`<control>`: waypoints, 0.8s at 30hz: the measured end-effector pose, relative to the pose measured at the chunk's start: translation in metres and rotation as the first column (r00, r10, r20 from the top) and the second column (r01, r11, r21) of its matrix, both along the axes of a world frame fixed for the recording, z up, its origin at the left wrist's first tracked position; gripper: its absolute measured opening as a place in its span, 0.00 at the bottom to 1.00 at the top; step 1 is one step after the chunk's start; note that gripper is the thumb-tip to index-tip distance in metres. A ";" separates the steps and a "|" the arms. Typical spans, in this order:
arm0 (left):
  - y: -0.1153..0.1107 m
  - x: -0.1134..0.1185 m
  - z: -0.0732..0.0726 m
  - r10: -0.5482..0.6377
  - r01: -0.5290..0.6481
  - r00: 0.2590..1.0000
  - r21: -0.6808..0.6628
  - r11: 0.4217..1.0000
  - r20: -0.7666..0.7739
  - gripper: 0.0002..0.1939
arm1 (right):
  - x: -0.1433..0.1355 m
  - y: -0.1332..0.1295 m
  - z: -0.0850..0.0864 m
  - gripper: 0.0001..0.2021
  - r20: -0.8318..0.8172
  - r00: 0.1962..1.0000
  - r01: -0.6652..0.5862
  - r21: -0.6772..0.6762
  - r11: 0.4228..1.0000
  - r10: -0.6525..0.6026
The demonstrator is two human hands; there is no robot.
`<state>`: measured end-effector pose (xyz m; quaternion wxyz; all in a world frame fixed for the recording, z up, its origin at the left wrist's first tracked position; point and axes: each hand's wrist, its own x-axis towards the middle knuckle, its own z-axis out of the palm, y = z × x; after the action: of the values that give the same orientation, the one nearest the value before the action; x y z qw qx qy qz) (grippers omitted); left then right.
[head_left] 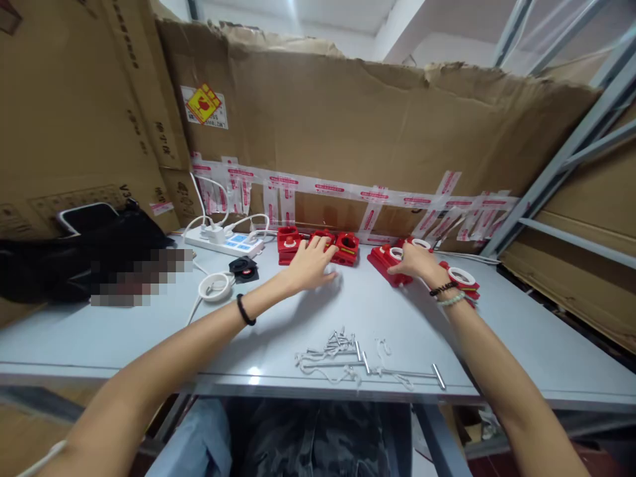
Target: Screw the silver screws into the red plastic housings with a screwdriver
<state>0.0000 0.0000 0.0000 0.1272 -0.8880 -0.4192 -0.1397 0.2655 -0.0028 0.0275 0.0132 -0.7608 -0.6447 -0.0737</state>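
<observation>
My left hand (314, 265) reaches over the row of red blocks (348, 249) at the back of the table. Its fingers are spread and hold nothing; whether the fingertips touch a block I cannot tell. To the right, my right hand (420, 260) closes round a red block (385, 266) with a white ring on it, thumb at the front. The hand partly hides this block and the white-ringed one behind it. Another red block with a white ring (462, 276) lies just right of my wrist. Nearer me are T-handled metal rods (410, 373) and several screws (338, 341).
A white power strip (223, 240) with plugged-in cables stands back left, near a black object (243, 268) and a white ring-shaped item (215, 287). A phone (89, 217) rests on a black bag (114, 242). Cardboard (348, 126) walls the back; metal shelving (561, 132) stands right.
</observation>
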 end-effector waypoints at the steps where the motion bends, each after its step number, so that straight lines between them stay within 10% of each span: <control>1: -0.004 -0.006 0.001 -0.010 0.010 1.000 -0.012 1.000 -0.001 0.25 | 0.000 -0.005 0.004 0.24 0.006 0.999 -0.039 -0.034 0.999 0.040; 6: -0.021 -0.033 0.005 -0.082 0.086 0.996 -0.112 0.990 0.043 0.25 | -0.021 -0.029 0.012 0.31 -0.037 0.953 -0.302 -0.141 0.943 0.300; 15: -0.040 -0.048 -0.003 -0.307 0.388 0.914 -0.350 0.853 0.266 0.40 | -0.087 -0.060 -0.003 0.31 -0.284 0.594 -0.773 0.057 0.631 0.753; 19: -0.036 -0.052 -0.009 -0.286 0.408 0.904 -0.442 0.799 0.318 0.43 | -0.089 -0.059 -0.001 0.21 -0.355 0.558 -0.658 0.362 0.660 0.750; 24: -0.025 -0.058 -0.013 -0.295 0.447 0.884 -0.472 0.760 0.362 0.42 | -0.077 -0.048 0.004 0.11 -0.554 0.388 -0.110 0.766 0.633 0.737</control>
<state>-0.0584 -0.0251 -0.0133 -0.2176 -0.9255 -0.2684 -0.1553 0.1883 -0.0512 0.0312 0.5882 -0.4359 -0.6737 0.1008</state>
